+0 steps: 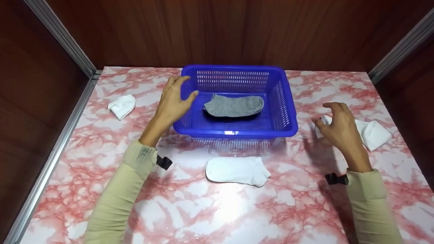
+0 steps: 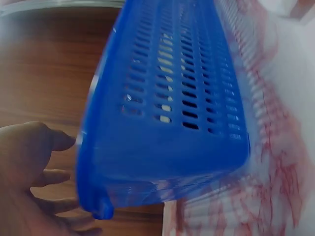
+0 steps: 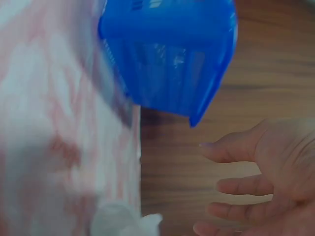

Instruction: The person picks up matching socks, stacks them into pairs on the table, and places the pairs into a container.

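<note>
My left hand hovers at the left rim of a blue plastic basket, thumb and fingers spread, holding nothing. In the left wrist view the same hand shows its fingertips right by the basket's edge. A grey ankle sock lies flat inside the basket, with something dark under its lower edge. My right hand is raised over the right side of the table, fingers loosely bent and apart, with nothing in it. Partly behind it lies a white sock, folded or bunched at its right end.
A flat white ankle sock lies in front of the basket. On the left is a small bunched white sock. Dark wood panels with metal edge strips close off the back and sides of the marbled table.
</note>
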The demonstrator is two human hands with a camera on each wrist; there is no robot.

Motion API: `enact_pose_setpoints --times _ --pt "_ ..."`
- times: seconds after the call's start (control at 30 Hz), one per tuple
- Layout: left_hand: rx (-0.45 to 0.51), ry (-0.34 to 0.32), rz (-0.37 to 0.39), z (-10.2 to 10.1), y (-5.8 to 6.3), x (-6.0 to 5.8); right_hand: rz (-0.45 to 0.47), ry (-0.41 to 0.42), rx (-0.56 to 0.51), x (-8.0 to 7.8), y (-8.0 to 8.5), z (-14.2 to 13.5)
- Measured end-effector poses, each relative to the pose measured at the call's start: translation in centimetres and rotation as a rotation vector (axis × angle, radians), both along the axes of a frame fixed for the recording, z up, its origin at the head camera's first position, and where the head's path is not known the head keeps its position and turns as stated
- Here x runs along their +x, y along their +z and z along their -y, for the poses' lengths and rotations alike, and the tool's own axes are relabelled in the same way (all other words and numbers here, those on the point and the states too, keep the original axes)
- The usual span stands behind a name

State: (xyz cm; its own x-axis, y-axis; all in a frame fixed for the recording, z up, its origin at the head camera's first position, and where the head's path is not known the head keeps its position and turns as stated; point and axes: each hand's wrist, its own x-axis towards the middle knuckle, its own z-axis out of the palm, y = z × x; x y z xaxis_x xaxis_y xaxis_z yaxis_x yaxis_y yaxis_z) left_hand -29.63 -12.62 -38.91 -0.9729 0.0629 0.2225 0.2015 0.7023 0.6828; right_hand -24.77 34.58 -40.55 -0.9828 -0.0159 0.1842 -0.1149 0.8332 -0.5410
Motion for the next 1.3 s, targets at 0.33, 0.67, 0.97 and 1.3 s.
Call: enact_pose_setpoints --times 0.33,0.67,0.97,1.3 --pt "-0.003 0.053 0.092 -0.2 -2.1 -1.9 0.139 0.019 0.041 -1.3 -2.7 -2.3" --pt "-0.056 0.054 0.188 0.0 -2.6 -2.4 0.210 0.021 0.074 -1.4 -4.2 -3.5" --pt "-0.052 0.045 0.227 0.1 -2.6 -2.7 0.261 -0.038 0.050 -1.4 -5.1 -4.4" --pt "-0.067 0.047 0.206 0.1 -2.6 -2.9 0.128 -0.061 0.014 -1.3 -4.9 -4.5"
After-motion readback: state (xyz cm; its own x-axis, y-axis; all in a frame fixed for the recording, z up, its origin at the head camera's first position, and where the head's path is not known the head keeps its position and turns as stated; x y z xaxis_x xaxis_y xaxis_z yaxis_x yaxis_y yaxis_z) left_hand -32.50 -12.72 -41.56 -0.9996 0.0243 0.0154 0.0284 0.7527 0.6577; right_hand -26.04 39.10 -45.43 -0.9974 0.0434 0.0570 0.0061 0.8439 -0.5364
